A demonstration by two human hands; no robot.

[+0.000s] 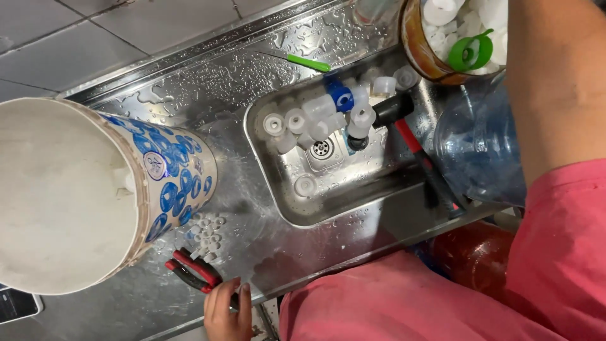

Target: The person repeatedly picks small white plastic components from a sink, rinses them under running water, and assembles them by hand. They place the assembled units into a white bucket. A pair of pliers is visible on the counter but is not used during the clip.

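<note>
left hand fingers loosely curled, empty | red-handled pliers just up-left of fingertips, handles pointing at them | right hand out of view, can't tell

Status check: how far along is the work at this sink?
Looks done: white caps lie in the wet sink, more fill the brown bowl. In hand: left hand rests by the red pliers; right hand is out of view. Left: small white pieces loose beside the bucket.
</note>
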